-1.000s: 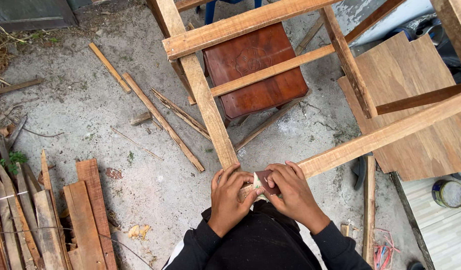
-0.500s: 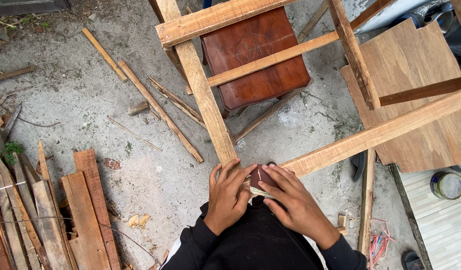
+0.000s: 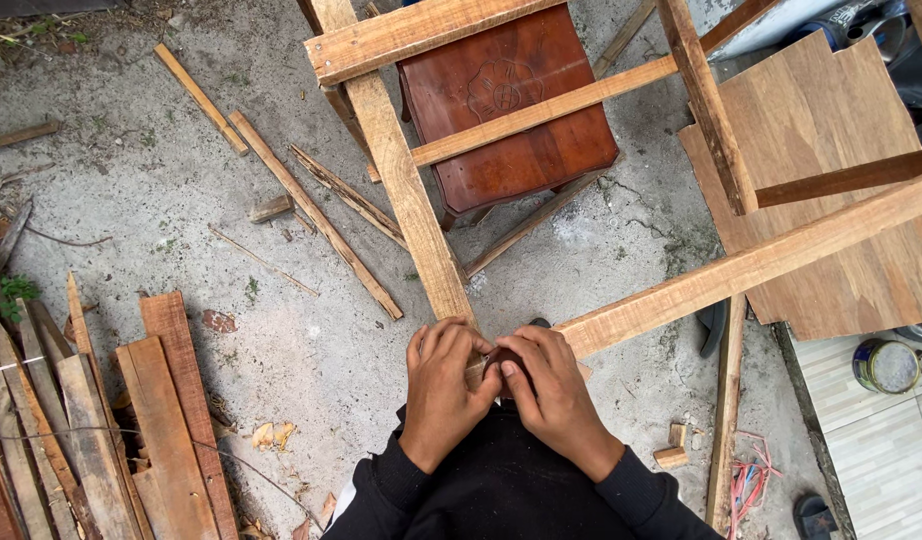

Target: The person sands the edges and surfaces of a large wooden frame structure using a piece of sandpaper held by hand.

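My left hand (image 3: 444, 385) and right hand (image 3: 547, 388) meet at the near corner of the frame (image 3: 421, 215), where the long rail (image 3: 741, 268) joins the upright board running away from me. Both hands are clenched, fingers curled down over the joint, knuckles up, thumbs close together. A small dark object (image 3: 501, 360) shows between the fingertips of the two hands; I cannot tell what it is, nor which hand bears it. The left hand presses on the end of the upright board; the right hand covers the end of the rail. The frame spans the upper part of the view: a crosspiece (image 3: 431, 35) lies across the far end of the board, and a thinner slat (image 3: 541, 110) runs beneath it toward the right. Under the frame stands a brown stool (image 3: 511, 100) with a carved seat. To the right, a plywood sheet (image 3: 841, 190) lies on the ground, touching a tiled edge where a round can (image 3: 886, 365) sits. Loose sticks (image 3: 311, 215) lie on the concrete to the left, well apart from my hands, and a stack of planks (image 3: 111, 430) fills the lower left corner. Small offcuts (image 3: 673, 452) and red cord (image 3: 749, 485) lie near my right sleeve.
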